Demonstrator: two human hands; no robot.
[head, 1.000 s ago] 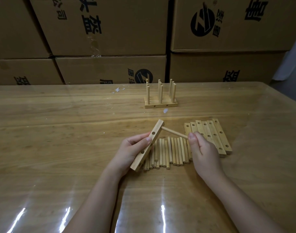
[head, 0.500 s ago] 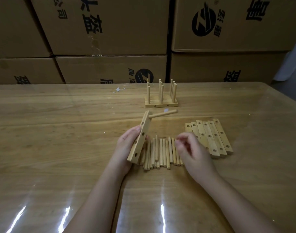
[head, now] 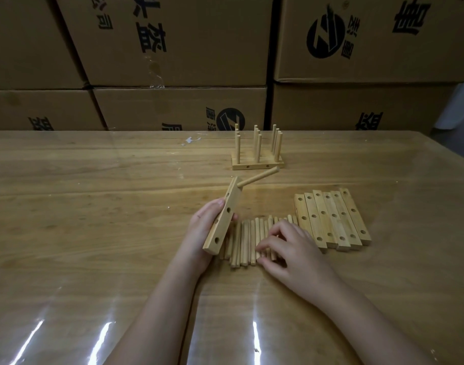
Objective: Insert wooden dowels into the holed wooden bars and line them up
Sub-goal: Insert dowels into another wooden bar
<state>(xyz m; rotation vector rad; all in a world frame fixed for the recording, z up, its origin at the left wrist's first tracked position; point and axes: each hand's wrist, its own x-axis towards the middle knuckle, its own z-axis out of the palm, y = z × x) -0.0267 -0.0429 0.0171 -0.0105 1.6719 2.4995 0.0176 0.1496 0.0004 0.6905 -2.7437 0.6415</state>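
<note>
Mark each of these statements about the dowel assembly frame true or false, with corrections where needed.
1. The left hand holds a holed bar tilted off the table. True.
2. That bar carries three dowels. False: only one inserted dowel sticks out, at its far end.
3. The right hand is on the loose dowels. True.
4. The spare bars lie left of the loose dowels. False: they lie to their right.
5. The finished assembly has its dowels upright. True.
</note>
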